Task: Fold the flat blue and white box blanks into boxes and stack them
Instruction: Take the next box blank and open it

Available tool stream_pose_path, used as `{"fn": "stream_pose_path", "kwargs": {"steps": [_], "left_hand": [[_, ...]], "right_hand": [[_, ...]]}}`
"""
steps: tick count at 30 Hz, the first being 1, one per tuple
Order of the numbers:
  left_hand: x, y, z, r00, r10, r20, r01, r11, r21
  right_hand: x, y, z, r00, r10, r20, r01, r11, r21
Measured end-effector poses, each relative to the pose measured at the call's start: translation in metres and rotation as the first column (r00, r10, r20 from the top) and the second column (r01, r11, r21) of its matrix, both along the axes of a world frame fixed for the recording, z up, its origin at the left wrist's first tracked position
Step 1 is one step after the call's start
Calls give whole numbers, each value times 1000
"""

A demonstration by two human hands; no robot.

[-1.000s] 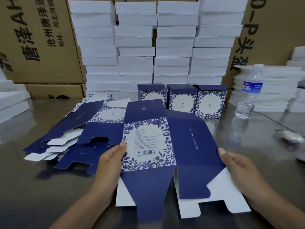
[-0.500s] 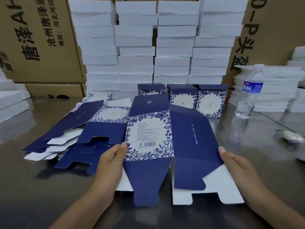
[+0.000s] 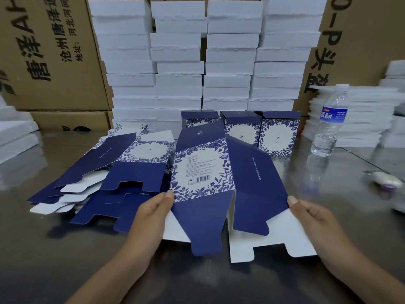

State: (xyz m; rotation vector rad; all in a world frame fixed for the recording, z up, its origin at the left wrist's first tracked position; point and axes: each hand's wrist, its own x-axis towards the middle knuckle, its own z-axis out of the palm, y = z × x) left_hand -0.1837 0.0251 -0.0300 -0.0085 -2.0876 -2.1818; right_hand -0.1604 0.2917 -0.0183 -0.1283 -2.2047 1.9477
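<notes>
A blue and white box blank (image 3: pixel 203 172) is held above the table between both hands, its panels bent into a partly opened sleeve. My left hand (image 3: pixel 151 213) grips its left edge, thumb on the floral panel. My right hand (image 3: pixel 315 220) grips the right edge of the plain blue side panel. The bottom flaps hang toward me. A loose pile of flat blanks (image 3: pixel 105 172) lies to the left. Three folded boxes (image 3: pixel 238 128) stand in a row behind the held blank.
Tall stacks of white foam boxes (image 3: pixel 206 58) rise at the back before brown cartons (image 3: pixel 46 53). A water bottle (image 3: pixel 328 121) stands at the right, a small white object (image 3: pixel 388 183) nearer the right edge. Flat white foam sheets (image 3: pixel 361 115) are piled behind the bottle.
Both hands have squeezed the blank inward and lifted it; the right blue panel has swung up and the sleeve has opened further, with the flaps drawn away from me.
</notes>
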Motion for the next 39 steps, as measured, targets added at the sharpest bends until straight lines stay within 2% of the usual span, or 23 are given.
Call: {"fn": "stream_pose_path", "kwargs": {"steps": [5, 9, 12, 15, 17, 19, 21, 26, 33, 35, 39], "left_hand": [[-2, -4, 1, 1000, 11, 28, -14, 994, 104], [-3, -4, 2, 999, 12, 38, -20, 978, 210], [-3, -3, 2, 999, 28, 27, -33, 976, 214], [-1, -1, 2, 1000, 14, 2, -14, 980, 199], [1, 0, 2, 1000, -5, -15, 8, 981, 195], [3, 3, 3, 998, -46, -41, 53, 980, 194], [3, 3, 3, 997, -63, -50, 72, 974, 214], [3, 4, 2, 989, -115, -89, 126, 983, 137], [4, 6, -2, 968, -221, -116, 207, 971, -121], [4, 5, -5, 960, -258, -106, 238, 956, -170], [6, 5, -7, 939, -314, -142, 251, 906, -342]], "right_hand": [[0, -1, -1, 999, -33, -11, 32, 998, -52], [-3, -3, -7, 993, -55, -103, 58, 998, 21], [-6, -2, -11, 978, 10, -208, 23, 987, 158], [-1, -3, -12, 973, 163, -164, -108, 948, 298], [2, -4, -16, 958, 244, -149, -157, 886, 436], [4, -5, -19, 947, 283, -149, -134, 774, 618], [6, -7, -17, 942, 288, -172, -86, 704, 705], [9, -11, -12, 923, 251, -293, 29, 711, 703], [15, -15, -6, 878, 170, -447, 204, 712, 671], [14, -16, -8, 869, 129, -478, 223, 761, 609], [7, -15, -15, 888, 60, -456, 159, 890, 428]]}}
